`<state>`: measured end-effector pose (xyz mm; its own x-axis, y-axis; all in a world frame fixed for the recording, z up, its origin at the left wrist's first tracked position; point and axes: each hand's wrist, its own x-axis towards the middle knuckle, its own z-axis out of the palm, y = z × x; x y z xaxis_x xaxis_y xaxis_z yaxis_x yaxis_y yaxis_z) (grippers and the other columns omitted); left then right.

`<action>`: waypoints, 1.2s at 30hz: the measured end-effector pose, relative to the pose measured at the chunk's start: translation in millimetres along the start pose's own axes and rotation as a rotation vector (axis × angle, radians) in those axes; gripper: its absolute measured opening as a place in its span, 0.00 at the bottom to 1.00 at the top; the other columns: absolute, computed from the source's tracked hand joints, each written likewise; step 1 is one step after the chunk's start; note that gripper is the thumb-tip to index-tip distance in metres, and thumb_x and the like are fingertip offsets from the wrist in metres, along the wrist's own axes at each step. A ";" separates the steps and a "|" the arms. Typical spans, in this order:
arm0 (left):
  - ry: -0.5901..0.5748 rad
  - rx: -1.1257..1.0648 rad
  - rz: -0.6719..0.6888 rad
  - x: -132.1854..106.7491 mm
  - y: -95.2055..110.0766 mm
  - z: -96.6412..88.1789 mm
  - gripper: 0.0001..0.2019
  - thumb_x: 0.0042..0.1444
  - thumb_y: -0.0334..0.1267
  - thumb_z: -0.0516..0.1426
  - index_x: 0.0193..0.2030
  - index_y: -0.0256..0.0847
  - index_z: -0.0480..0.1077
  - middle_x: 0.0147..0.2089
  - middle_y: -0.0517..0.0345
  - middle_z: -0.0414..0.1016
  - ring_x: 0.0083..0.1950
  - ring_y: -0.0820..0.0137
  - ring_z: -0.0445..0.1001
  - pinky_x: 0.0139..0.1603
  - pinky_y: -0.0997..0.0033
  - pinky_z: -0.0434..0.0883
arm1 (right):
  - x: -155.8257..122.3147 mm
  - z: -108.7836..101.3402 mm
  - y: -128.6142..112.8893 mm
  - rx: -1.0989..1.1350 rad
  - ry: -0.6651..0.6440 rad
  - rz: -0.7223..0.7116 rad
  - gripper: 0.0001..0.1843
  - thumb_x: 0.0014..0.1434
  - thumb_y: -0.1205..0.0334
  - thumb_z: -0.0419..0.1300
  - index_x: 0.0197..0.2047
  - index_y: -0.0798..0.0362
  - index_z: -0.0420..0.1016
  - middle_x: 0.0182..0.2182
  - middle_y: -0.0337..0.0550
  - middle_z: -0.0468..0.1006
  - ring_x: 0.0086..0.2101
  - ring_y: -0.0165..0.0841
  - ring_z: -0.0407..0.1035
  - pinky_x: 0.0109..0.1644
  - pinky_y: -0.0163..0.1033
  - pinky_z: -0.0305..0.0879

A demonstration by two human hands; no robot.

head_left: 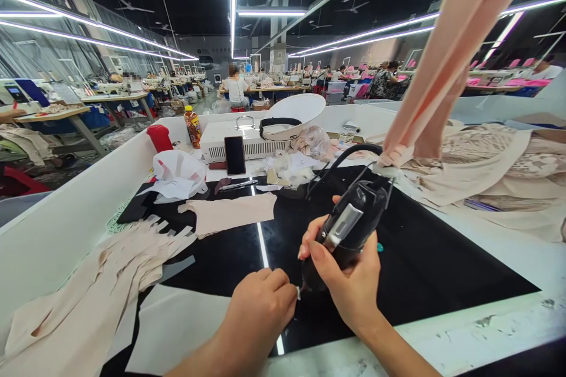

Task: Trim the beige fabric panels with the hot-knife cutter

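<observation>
My right hand (354, 283) is wrapped around a black electric hand tool (340, 235) with a silver plate on its side. A dark cable leaves the tool's top, where a pink cloth strip (437, 65) is tied and runs up out of view. My left hand (265, 306) is closed in a pinch close to the tool's lower end, with a small pale piece (298, 293) at its fingertips; its kind is too small to tell. Below the left wrist lies a pale fabric panel (177, 324) on the glossy black tabletop (442, 265).
Cut beige fabric pieces (88, 288) pile up at left, and one beige panel (234, 212) lies ahead. A phone (234, 155) leans on a white box (221, 140); a bottle (192, 126) and a plastic bag (179, 174) are nearby. More fabric (486, 159) is stacked at right. White walls edge the table.
</observation>
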<state>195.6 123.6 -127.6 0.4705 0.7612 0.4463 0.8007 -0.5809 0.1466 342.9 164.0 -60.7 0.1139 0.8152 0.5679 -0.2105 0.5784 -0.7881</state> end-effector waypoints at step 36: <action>0.004 0.026 0.043 -5.8 -3.6 1.0 0.12 0.67 0.25 0.54 0.33 0.42 0.71 0.32 0.62 0.72 0.30 0.69 0.70 0.29 0.65 0.64 | 3.2 1.3 10.1 0.020 0.039 0.015 0.25 0.60 0.68 0.67 0.56 0.42 0.64 0.31 0.30 0.77 0.23 0.28 0.72 0.27 0.34 0.73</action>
<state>190.4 121.5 -131.7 0.5032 0.7345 0.4554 0.7891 -0.6054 0.1045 339.9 172.4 -66.6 0.1482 0.8248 0.5456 -0.2319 0.5653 -0.7916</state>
